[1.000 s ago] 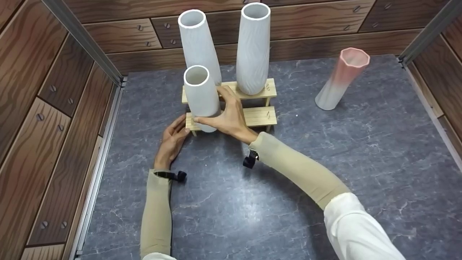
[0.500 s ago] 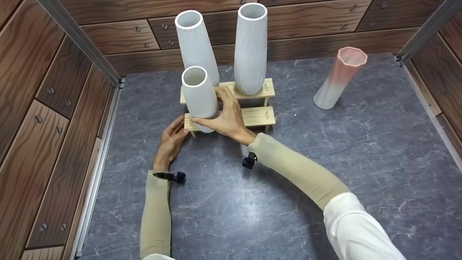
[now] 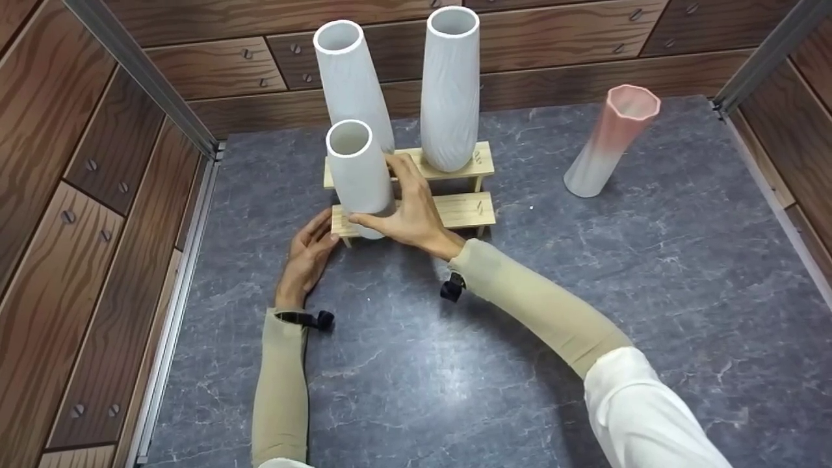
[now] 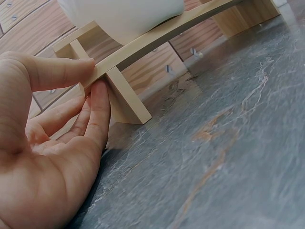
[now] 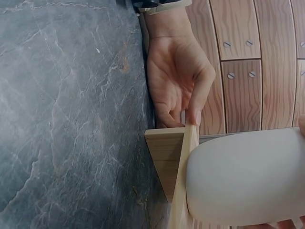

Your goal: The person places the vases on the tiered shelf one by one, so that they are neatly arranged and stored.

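A person's right hand (image 3: 416, 208) held the short white vase (image 3: 359, 170), thumb curled round the near face and fingers round the right side. The vase was a smooth, matte cylinder, narrowing a little toward its round, open rim. It stood upright toward the left end of the near shelf (image 4: 143, 46) of a stepped wooden stand (image 3: 461, 209), its rounded base meeting the plank.

The left hand (image 3: 307, 257) pinched that shelf's left end, thumb on the pale, straight-grained wood and fingers tucked underneath, beside a flat, squared leg (image 4: 127, 98).

On the far shelf (image 3: 479, 158) rose a tall white vase (image 3: 450, 97), its swelling sides textured with fine, wavy grooves. Left of it was a second tall vase (image 3: 351, 84), fainter in relief, its foot hidden behind the short one.

Well apart on the right stood a pink-and-white vase (image 3: 611, 143), slender and waisted, with a faceted rim and pink fading to white at the foot. It rested on a dark gray tabletop (image 3: 390, 377) veined like marble. Wood-patterned panels (image 3: 565, 32) with slotted-screw motifs enclosed the left, right and far sides. Beige, close-fitting sleeves (image 3: 539, 299) covered both forearms.
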Available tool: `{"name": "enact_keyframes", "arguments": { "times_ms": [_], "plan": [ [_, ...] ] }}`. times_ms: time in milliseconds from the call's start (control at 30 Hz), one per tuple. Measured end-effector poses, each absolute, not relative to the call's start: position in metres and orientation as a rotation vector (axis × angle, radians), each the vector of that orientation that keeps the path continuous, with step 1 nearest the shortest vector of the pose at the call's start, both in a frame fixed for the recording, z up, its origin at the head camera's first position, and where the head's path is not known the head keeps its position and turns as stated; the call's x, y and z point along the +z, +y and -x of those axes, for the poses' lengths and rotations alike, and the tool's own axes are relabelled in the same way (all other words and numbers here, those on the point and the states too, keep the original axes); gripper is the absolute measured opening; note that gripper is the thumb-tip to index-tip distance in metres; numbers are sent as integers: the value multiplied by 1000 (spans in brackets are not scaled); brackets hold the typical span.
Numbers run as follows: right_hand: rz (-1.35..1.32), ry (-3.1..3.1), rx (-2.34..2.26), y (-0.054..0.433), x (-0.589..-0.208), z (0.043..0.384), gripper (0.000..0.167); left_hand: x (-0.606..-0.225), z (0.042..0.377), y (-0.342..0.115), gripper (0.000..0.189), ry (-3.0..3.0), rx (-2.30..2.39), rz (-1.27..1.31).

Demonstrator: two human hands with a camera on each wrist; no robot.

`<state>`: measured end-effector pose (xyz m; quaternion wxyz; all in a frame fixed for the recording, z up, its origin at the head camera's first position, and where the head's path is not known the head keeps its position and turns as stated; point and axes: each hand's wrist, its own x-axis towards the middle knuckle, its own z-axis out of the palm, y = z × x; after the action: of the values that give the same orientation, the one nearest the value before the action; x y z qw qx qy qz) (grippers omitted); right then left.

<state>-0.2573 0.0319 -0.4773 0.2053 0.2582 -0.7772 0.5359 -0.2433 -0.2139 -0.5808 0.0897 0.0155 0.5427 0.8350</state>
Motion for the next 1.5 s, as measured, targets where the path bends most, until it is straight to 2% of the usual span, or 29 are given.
{"name": "enact_keyframes", "arguments": {
  "times_ms": [367,600,867,1500],
  "plan": [
    [-778,-2200,1476,38,-475,257,104,-583,244,-216,69,1656,2443,-69],
    [-813,-2187,1510,53,-468,250,91,-583,244,-215,69,1647,2455,-49],
    [-804,-2158,1567,89,-459,233,65,-583,245,-214,69,1606,2472,-51],
    [-456,-2185,1626,195,-459,217,59,-581,244,-214,69,1619,2465,-33]
  ]
}}
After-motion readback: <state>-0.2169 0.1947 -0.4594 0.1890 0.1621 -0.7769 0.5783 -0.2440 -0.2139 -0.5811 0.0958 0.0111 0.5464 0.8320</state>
